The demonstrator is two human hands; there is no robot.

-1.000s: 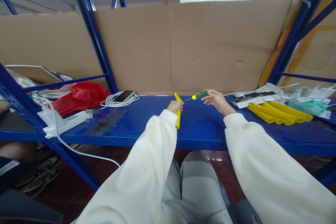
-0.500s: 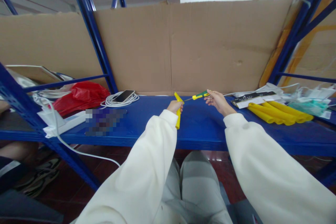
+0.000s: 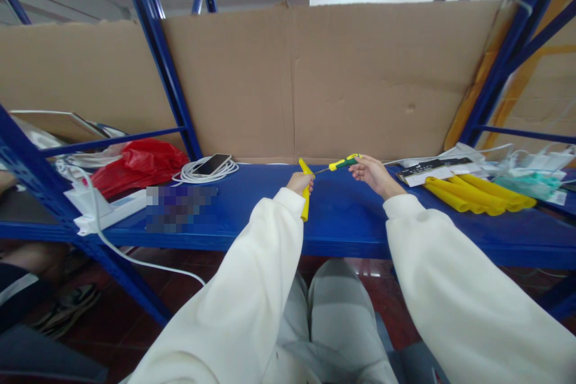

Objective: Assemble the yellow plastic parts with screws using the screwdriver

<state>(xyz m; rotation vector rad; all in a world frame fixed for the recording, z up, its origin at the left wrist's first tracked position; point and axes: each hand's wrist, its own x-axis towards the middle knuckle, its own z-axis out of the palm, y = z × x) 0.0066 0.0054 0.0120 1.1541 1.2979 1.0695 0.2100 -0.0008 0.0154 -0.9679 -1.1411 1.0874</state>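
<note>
My left hand (image 3: pixel 300 182) is closed around a yellow tube-like piece (image 3: pixel 305 207), which stands tilted over the blue shelf, its two ends showing above and below the fingers. In my right hand (image 3: pixel 371 174) is the handle end of a yellow and green screwdriver (image 3: pixel 344 162), pinched between the fingertips. The screwdriver's thin shaft points left and meets the yellow piece beside my left fingers. Whether its tip sits in a screw or a hole is too small to make out.
Several yellow tube-like pieces (image 3: pixel 477 193) lie at the right, before a black-and-white package (image 3: pixel 436 169). On the left are a phone (image 3: pixel 213 164) on a coiled white cable (image 3: pixel 191 174), a red plastic bag (image 3: pixel 139 165) and a white power strip (image 3: pixel 126 207). Cardboard (image 3: pixel 351 84) walls the back.
The screwdriver's handle has turned about its own axis in my right fingers, showing more yellow at its end. My left hand and the yellow piece stay where they were.
</note>
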